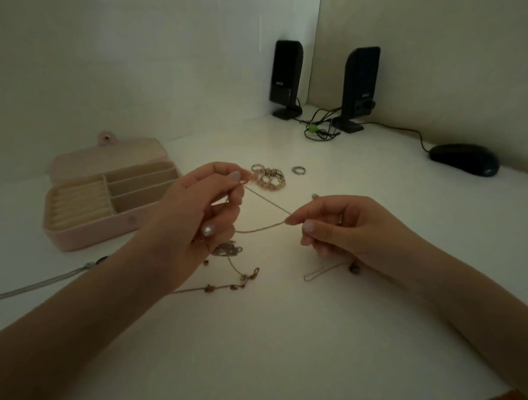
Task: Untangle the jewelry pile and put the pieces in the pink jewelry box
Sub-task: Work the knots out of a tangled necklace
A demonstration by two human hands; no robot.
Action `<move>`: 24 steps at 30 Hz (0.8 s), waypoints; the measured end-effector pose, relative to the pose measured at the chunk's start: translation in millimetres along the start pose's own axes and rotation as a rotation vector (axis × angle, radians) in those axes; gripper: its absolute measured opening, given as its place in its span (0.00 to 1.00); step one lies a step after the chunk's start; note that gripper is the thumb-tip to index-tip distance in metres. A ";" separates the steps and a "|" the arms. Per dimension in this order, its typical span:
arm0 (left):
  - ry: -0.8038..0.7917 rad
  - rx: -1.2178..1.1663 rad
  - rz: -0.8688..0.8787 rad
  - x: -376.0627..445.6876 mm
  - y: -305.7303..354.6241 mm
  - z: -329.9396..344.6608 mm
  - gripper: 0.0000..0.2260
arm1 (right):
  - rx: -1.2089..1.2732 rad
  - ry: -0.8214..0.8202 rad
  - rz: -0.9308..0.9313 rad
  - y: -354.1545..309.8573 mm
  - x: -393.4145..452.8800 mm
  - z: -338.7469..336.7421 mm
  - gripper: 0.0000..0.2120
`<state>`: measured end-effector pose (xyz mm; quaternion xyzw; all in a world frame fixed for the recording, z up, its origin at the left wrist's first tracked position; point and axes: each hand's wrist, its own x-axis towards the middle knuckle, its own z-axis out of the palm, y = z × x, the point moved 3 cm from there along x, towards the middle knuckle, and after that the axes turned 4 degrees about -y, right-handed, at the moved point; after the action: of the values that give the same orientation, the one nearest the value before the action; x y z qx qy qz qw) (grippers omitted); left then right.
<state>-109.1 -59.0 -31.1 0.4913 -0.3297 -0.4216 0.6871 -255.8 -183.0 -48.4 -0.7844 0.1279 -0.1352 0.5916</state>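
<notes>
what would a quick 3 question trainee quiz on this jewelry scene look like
1. True or false: the pink jewelry box lies open.
2. What does the thin chain stretch between? A) the two hands B) the two speakers C) box and mouse
3. Which black device lies at far right on the desk?

Key:
1. True.
2. A: left hand and right hand pinch it.
3. The computer mouse.
</notes>
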 end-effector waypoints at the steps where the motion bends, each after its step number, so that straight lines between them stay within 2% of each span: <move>1: 0.008 -0.012 -0.004 0.2 1.6 -1.2 0.06 | -0.019 0.013 0.004 0.0 -0.2 -1.4 0.12; 7: 0.020 -0.028 0.029 1.0 7.8 -4.8 0.08 | -0.084 0.157 -0.019 -1.4 -1.2 -12.0 0.06; 11: 0.013 0.178 0.061 0.9 3.0 -5.5 0.12 | -0.017 0.192 -0.059 -5.6 -2.2 -15.6 0.07; 14: -0.045 0.538 0.157 -4.0 0.3 0.7 0.07 | 0.079 0.140 -0.092 -11.4 -0.9 -12.4 0.08; 17: -0.139 0.729 0.204 -11.7 -2.3 12.3 0.03 | 0.088 0.074 -0.112 -21.6 2.5 -5.6 0.09; 21: -0.189 0.709 0.141 -16.3 -1.2 19.5 0.10 | 0.059 -0.011 -0.139 -37.2 10.7 0.7 0.07; 24: -0.176 0.629 0.100 -14.1 0.1 16.4 0.10 | 0.019 -0.044 -0.169 -47.0 20.8 2.7 0.06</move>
<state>-129.3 -52.7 -26.7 0.6244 -0.5256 -0.3059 0.4903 -233.5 -175.5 -2.6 -0.7894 0.0472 -0.1687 0.5884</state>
